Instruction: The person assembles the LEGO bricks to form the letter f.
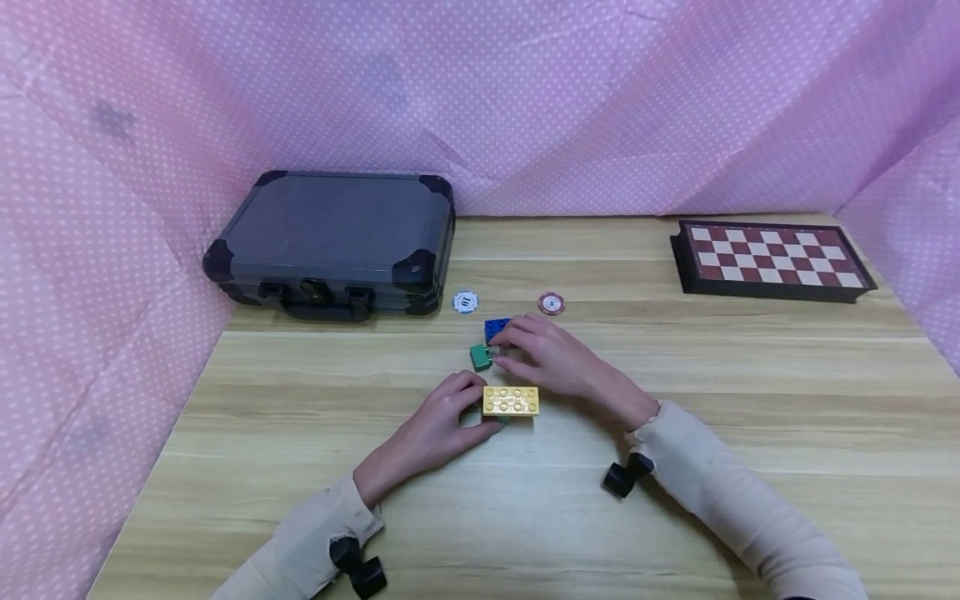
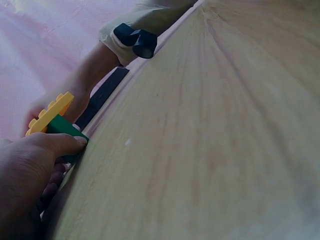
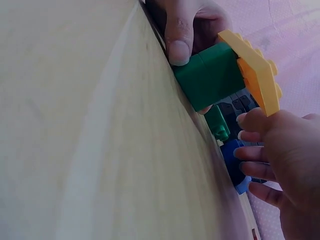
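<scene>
My left hand grips a flat yellow brick stacked on a larger green brick at the middle of the wooden table. Its thumb presses the green brick's side under the yellow brick. Just behind, my right hand curls its fingertips at a small green brick, seemingly pinching it, with a blue brick right beside it. In the right wrist view the small green brick and the blue brick lie by the fingers.
A dark hard case lies at the back left. A folded chessboard sits at the back right. A white chip and a red chip lie behind the bricks. Pink dotted cloth walls the table on three sides.
</scene>
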Available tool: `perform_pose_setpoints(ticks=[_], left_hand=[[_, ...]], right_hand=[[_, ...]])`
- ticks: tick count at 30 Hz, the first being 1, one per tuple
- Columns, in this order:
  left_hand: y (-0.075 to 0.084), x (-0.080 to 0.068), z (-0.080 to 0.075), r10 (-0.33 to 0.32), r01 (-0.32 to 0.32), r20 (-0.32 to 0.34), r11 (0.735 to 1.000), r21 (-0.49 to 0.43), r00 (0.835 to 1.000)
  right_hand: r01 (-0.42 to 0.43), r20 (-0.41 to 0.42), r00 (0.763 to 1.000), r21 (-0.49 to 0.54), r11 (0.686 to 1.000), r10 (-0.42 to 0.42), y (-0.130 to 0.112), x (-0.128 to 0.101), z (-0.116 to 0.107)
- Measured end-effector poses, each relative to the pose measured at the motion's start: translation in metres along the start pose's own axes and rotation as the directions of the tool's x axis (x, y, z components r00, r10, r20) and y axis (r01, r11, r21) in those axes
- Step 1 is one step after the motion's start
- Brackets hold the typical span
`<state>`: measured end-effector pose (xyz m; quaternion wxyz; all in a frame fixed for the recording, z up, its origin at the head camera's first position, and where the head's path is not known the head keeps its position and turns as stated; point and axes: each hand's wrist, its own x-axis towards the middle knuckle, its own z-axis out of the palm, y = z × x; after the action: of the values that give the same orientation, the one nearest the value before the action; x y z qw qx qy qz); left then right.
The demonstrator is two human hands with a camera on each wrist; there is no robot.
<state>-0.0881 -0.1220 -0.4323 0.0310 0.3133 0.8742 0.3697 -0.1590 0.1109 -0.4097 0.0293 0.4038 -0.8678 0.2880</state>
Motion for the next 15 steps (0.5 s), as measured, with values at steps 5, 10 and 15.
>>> perform_pose_setpoints(ticks=[5, 10, 15], left_hand=[[-0.0005, 0.0001, 0.0, 0.0, 0.0, 0.002, 1.0, 0.0, 1.0], [-0.0008, -0.0002, -0.0003, -0.003, 0.003, 0.001, 1.0, -0.004, 1.0], [-0.001, -0.0004, -0.0006, -0.002, 0.002, 0.001, 1.0, -0.003, 1.0]], right_hand=[[-0.013, 0.016, 1.0, 0.002, 1.0, 0.013, -0.0007, 0.0002, 0.0014], [-0.011, 0.021, 1.0, -0.011, 1.0, 0.012, -0.0018, 0.0006, 0.0034], [0.004, 0.026, 1.0, -0.047, 0.999, -0.003, -0.0025, 0.0015, 0.0058]])
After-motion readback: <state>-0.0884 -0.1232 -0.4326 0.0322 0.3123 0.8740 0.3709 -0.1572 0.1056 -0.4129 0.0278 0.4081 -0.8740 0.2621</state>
